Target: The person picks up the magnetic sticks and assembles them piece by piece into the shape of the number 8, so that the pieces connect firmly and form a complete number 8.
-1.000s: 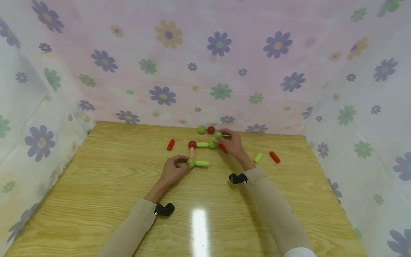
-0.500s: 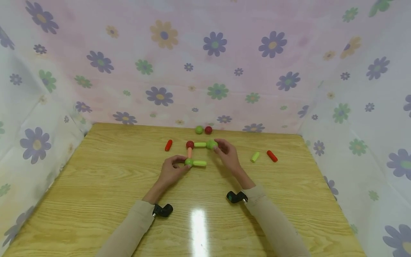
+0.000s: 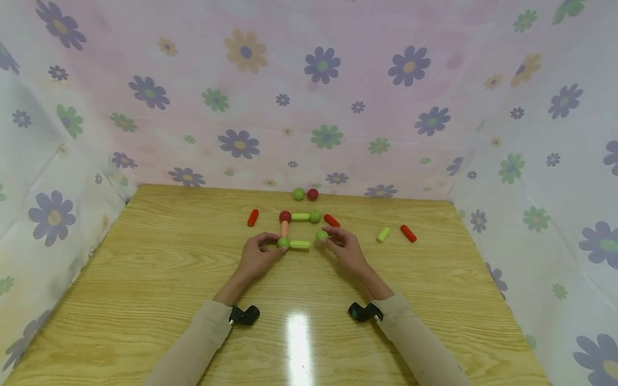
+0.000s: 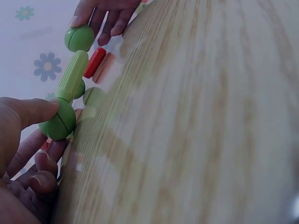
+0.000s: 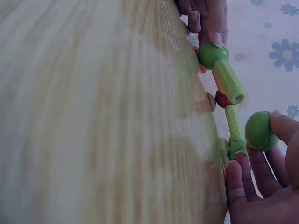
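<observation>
My left hand pinches the green corner ball of a joined frame. From that ball a light green rod points right, its far end free. An orange rod runs back from it to a dark red ball, where another light green rod leads to a second green ball. My right hand holds a loose green ball between thumb and fingers, just off the free rod's end. In the right wrist view a hole shows in that rod's end.
Behind the frame sit a green ball and a dark red ball. Red rods lie left, near the right hand and farther right, beside a light green rod. Flowered cloth stands at the table's back edge.
My right hand has brought the loose green ball from the back of the table toward me, past the frame's second green ball. The left hand stays on the corner ball.
</observation>
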### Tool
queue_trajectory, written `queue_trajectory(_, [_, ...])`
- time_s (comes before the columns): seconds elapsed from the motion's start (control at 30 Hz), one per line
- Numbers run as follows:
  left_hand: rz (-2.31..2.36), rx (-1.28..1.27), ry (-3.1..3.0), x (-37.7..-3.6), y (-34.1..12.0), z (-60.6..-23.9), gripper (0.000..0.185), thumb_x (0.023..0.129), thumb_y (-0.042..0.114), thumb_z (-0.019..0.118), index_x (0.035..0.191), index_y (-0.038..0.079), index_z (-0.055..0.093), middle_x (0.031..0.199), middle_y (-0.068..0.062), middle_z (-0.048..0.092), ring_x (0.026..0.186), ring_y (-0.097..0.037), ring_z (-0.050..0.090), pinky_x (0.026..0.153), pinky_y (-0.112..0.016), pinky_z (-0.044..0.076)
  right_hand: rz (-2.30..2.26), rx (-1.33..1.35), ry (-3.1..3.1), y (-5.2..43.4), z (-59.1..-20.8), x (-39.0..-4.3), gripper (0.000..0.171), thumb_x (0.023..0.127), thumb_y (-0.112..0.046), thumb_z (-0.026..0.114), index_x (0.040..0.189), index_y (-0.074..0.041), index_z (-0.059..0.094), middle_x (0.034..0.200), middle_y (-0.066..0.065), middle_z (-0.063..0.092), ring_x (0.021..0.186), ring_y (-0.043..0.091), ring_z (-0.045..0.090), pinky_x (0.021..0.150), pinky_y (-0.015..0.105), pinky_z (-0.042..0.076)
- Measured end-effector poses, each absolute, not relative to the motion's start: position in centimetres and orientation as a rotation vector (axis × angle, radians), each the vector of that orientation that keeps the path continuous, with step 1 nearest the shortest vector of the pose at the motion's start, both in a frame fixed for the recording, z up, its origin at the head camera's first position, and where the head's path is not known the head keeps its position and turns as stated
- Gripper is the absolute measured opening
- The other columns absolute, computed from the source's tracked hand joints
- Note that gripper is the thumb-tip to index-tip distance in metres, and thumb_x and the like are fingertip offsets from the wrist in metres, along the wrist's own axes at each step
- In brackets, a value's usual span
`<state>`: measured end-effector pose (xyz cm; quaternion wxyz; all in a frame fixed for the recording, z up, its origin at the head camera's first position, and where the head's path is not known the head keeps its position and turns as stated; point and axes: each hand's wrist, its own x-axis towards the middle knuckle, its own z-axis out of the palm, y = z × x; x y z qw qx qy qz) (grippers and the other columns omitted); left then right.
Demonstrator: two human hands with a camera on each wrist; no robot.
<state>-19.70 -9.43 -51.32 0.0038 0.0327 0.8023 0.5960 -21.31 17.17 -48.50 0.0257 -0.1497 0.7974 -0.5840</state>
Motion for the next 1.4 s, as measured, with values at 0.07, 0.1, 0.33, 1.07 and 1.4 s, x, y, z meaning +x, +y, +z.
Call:
queue_trajectory(0.07, [1.861, 0.1, 2.518, -19.7, -9.4, -51.3, 0.03, 0.089, 0.016, 0.08, 0.117, 0.008, 0.073, 0.115, -0.011, 0.073, 0.064, -0.012, 0.052, 0.059, -0.023, 0.043, -1.767, -0.475, 2.473, 17.2, -47.8, -20.8, 0.037, 0.1, -0.005, 0.063, 0.132, 0.013, 0.058, 0.125, 0.028, 0.064, 0.111, 0.031, 0.063, 0.095, 0.033, 0.052])
queue_trajectory(0.1, [1.857, 0.1, 2.521, -19.7, -9.4, -51.4, 0.03, 0.089, 0.016, 0.08, 0.117, 0.008, 0.073, 0.115, -0.011, 0.073, 0.064, -0.012, 0.052, 0.059, -0.024, 0.043, -1.762, -0.464, 2.458, 17.2, -47.7, -20.8, 0.038, 0.1, -0.005, 0.063, 0.133, 0.012, 0.058, 0.126, 0.028, 0.064, 0.112, 0.031, 0.063, 0.096, 0.032, 0.051])
queue_trajectory(0.33, [1.864, 0.108, 2.525, -19.8, -9.4, -51.5, 0.03, 0.089, 0.016, 0.08, 0.117, 0.008, 0.073, 0.115, -0.012, 0.073, 0.064, -0.012, 0.052, 0.059, -0.023, 0.043, -1.733, -0.478, 2.354, 17.5, -47.8, -20.7, 0.037, 0.1, -0.003, 0.063, 0.133, 0.012, 0.058, 0.127, 0.029, 0.062, 0.104, 0.015, 0.06, 0.086, 0.019, 0.049])
queue_trajectory(1.07, [1.844, 0.101, 2.527, -19.8, -9.5, -51.4, 0.03, 0.09, 0.017, 0.079, 0.118, 0.009, 0.072, 0.116, -0.011, 0.072, 0.068, -0.014, 0.055, 0.062, -0.025, 0.045, -1.689, -0.499, 2.356, 17.0, -47.5, -20.3, 0.034, 0.1, -0.004, 0.064, 0.131, 0.009, 0.063, 0.12, 0.028, 0.067, 0.101, 0.02, 0.062, 0.082, 0.02, 0.05])
queue_trajectory(1.4, [1.843, 0.089, 2.524, -19.8, -9.5, -51.5, 0.029, 0.089, 0.018, 0.08, 0.116, 0.008, 0.072, 0.114, -0.011, 0.072, 0.067, -0.015, 0.052, 0.061, -0.025, 0.044, -1.737, -0.466, 2.404, 17.1, -50.4, -21.4, 0.035, 0.102, -0.01, 0.063, 0.133, 0.005, 0.063, 0.12, 0.025, 0.068, 0.098, 0.012, 0.062, 0.081, 0.019, 0.049])
